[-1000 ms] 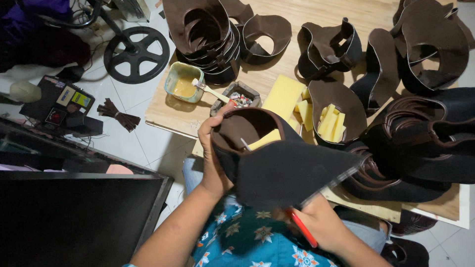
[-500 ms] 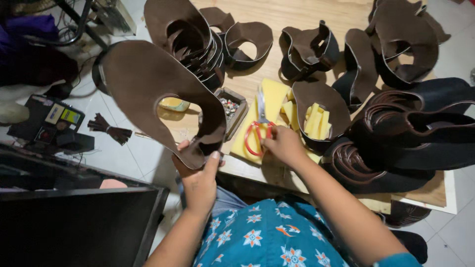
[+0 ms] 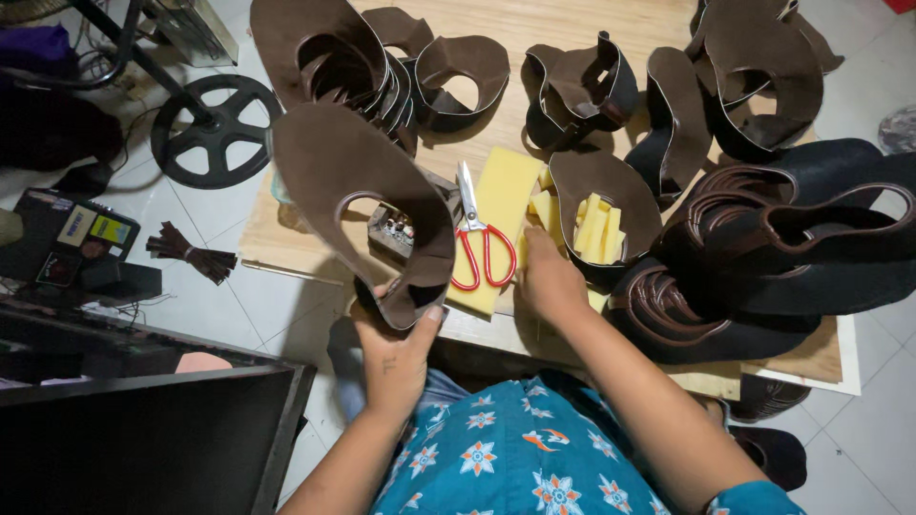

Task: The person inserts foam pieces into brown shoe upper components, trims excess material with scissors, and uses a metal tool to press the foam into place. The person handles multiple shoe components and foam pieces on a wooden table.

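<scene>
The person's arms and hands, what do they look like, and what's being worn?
Both forearms are bare, with no gloves, watch or rings visible. The left hand has a small dark mark on its back. The right hand looks unmarked. A teal garment with white-and-orange flowers covers the body.

A wooden board [image 3: 572, 29] lies on pale floor tiles [image 3: 859, 448], with a black wheel [image 3: 212, 129] beside it.

Head camera, steep downward, close over board [image 3: 286, 250].

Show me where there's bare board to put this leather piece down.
Bare board runs along the far edge beyond the leather loops. The near strip by the scissors and foam is crowded; the right side is piled with dark uppers.
</scene>
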`<move>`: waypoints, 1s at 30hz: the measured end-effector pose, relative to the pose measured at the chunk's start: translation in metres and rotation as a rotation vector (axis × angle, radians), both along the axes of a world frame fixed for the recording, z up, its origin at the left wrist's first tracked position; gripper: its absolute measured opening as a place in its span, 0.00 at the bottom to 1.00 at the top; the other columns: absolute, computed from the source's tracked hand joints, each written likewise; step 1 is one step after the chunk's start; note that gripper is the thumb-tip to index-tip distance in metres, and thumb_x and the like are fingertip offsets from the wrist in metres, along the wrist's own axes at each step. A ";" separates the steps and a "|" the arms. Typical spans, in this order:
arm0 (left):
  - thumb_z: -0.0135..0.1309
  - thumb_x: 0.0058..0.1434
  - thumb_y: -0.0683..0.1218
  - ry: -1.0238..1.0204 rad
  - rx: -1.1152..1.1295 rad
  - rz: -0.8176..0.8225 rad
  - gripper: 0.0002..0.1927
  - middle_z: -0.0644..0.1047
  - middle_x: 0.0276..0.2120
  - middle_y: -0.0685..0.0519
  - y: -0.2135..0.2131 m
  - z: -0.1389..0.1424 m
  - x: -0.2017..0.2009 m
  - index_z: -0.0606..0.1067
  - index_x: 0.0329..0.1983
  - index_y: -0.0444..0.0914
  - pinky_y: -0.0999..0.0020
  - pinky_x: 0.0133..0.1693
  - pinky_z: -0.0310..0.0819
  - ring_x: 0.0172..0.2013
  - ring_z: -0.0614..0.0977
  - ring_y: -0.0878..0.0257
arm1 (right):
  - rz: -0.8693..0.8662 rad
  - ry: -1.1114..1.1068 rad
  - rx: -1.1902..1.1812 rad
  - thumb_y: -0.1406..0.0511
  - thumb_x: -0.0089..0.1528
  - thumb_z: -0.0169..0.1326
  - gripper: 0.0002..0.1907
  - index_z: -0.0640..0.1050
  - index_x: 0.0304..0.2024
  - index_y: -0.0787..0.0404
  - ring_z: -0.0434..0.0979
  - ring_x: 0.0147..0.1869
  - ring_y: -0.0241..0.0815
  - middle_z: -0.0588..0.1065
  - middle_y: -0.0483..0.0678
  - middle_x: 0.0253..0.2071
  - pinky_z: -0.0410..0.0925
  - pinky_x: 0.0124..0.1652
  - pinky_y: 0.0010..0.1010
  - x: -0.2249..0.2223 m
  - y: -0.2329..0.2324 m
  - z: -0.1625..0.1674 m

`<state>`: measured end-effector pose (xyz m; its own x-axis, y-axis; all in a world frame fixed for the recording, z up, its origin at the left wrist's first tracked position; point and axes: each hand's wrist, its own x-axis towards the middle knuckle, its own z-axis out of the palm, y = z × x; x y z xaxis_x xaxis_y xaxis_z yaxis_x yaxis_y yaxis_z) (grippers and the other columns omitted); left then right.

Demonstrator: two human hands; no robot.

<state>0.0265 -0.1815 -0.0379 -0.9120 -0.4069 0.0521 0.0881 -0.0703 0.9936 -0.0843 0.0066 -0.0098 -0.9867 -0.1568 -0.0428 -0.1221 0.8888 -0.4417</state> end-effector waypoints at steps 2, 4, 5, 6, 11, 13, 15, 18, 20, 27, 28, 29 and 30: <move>0.64 0.57 0.43 -0.048 -0.014 -0.002 0.33 0.73 0.55 0.45 0.002 0.000 -0.003 0.60 0.61 0.34 0.64 0.57 0.70 0.54 0.76 0.60 | 0.003 -0.067 0.039 0.65 0.59 0.57 0.35 0.61 0.67 0.60 0.76 0.52 0.64 0.67 0.59 0.60 0.69 0.49 0.50 -0.001 0.000 0.001; 0.65 0.56 0.44 -0.082 -0.003 -0.010 0.34 0.74 0.54 0.46 0.003 0.001 -0.005 0.60 0.61 0.34 0.64 0.56 0.70 0.53 0.77 0.60 | 0.003 -0.074 0.061 0.63 0.59 0.59 0.35 0.61 0.66 0.61 0.76 0.54 0.64 0.67 0.60 0.59 0.70 0.50 0.49 -0.001 0.000 0.000; 0.64 0.57 0.44 -0.065 0.003 -0.017 0.33 0.74 0.55 0.46 0.004 0.001 -0.006 0.61 0.61 0.34 0.64 0.57 0.70 0.53 0.77 0.59 | 0.002 -0.077 0.071 0.62 0.58 0.60 0.36 0.62 0.66 0.62 0.75 0.55 0.64 0.68 0.60 0.58 0.70 0.51 0.49 -0.002 -0.001 0.000; 0.64 0.58 0.43 -0.048 0.011 -0.025 0.32 0.74 0.55 0.45 0.005 0.001 -0.007 0.61 0.61 0.33 0.63 0.58 0.70 0.54 0.76 0.59 | 0.013 -0.076 0.065 0.62 0.58 0.59 0.36 0.61 0.66 0.62 0.76 0.54 0.64 0.66 0.61 0.60 0.70 0.50 0.49 -0.002 -0.001 -0.001; 0.64 0.59 0.42 0.083 0.040 -0.050 0.33 0.72 0.56 0.44 0.011 0.003 -0.009 0.60 0.62 0.33 0.63 0.59 0.69 0.55 0.76 0.58 | 0.142 0.093 0.010 0.63 0.55 0.61 0.41 0.58 0.65 0.68 0.75 0.50 0.69 0.60 0.67 0.65 0.70 0.45 0.51 -0.006 -0.001 -0.007; 0.65 0.59 0.41 0.114 -0.125 -0.019 0.34 0.70 0.56 0.44 0.012 0.003 -0.008 0.60 0.63 0.32 0.63 0.59 0.69 0.56 0.75 0.57 | 0.082 0.044 -0.030 0.62 0.54 0.62 0.40 0.61 0.65 0.65 0.75 0.50 0.66 0.65 0.64 0.58 0.70 0.45 0.50 -0.006 -0.001 -0.007; 0.65 0.60 0.42 0.158 -0.113 -0.025 0.34 0.71 0.55 0.44 0.012 0.004 -0.007 0.59 0.62 0.33 0.64 0.57 0.71 0.55 0.76 0.58 | 0.022 0.051 -0.066 0.62 0.55 0.61 0.34 0.66 0.61 0.63 0.76 0.50 0.64 0.69 0.62 0.54 0.70 0.46 0.50 -0.003 0.000 -0.007; 0.65 0.61 0.42 0.180 -0.123 -0.027 0.33 0.71 0.55 0.45 0.010 0.004 -0.006 0.59 0.62 0.33 0.64 0.57 0.72 0.55 0.77 0.57 | -0.063 0.132 -0.118 0.62 0.58 0.59 0.21 0.73 0.52 0.61 0.78 0.48 0.60 0.74 0.57 0.48 0.71 0.46 0.47 0.008 0.003 -0.010; 0.64 0.61 0.41 0.165 -0.122 -0.040 0.32 0.72 0.55 0.45 0.009 0.004 -0.006 0.60 0.63 0.33 0.64 0.58 0.72 0.55 0.77 0.57 | -0.106 0.161 -0.156 0.61 0.60 0.59 0.15 0.74 0.46 0.60 0.79 0.46 0.57 0.76 0.53 0.42 0.71 0.45 0.45 0.018 0.009 -0.011; 0.65 0.61 0.41 0.138 -0.123 -0.092 0.33 0.71 0.57 0.43 0.022 0.002 -0.007 0.61 0.64 0.32 0.64 0.58 0.71 0.56 0.76 0.56 | -0.105 -0.335 -0.940 0.67 0.62 0.55 0.15 0.70 0.50 0.64 0.73 0.43 0.39 0.74 0.52 0.41 0.67 0.44 0.31 0.034 0.015 -0.015; 0.64 0.61 0.41 0.139 -0.079 -0.115 0.34 0.71 0.58 0.43 0.025 0.001 -0.006 0.61 0.66 0.32 0.64 0.59 0.71 0.57 0.76 0.56 | -0.101 -0.402 -1.120 0.67 0.60 0.55 0.18 0.69 0.51 0.62 0.74 0.45 0.36 0.75 0.48 0.43 0.68 0.46 0.28 0.038 0.009 -0.017; 0.65 0.61 0.42 0.162 -0.081 -0.143 0.35 0.70 0.59 0.43 0.028 0.000 -0.006 0.60 0.66 0.32 0.63 0.60 0.70 0.58 0.75 0.56 | -0.094 -0.471 -1.298 0.67 0.59 0.55 0.20 0.68 0.53 0.61 0.76 0.47 0.33 0.76 0.45 0.44 0.69 0.49 0.25 0.041 0.004 -0.019; 0.65 0.60 0.42 0.183 -0.085 -0.169 0.36 0.69 0.60 0.43 0.030 -0.002 -0.005 0.59 0.66 0.33 0.63 0.60 0.69 0.59 0.75 0.56 | -0.055 -0.419 -1.232 0.69 0.59 0.56 0.20 0.69 0.53 0.62 0.75 0.47 0.32 0.76 0.45 0.44 0.69 0.49 0.25 0.044 0.003 -0.020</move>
<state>0.0212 -0.1511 -0.0399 -0.9389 -0.2371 0.2497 0.2609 -0.0167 0.9652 -0.0407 0.0097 -0.0300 -0.9396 -0.2740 -0.2051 0.2465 -0.1260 -0.9609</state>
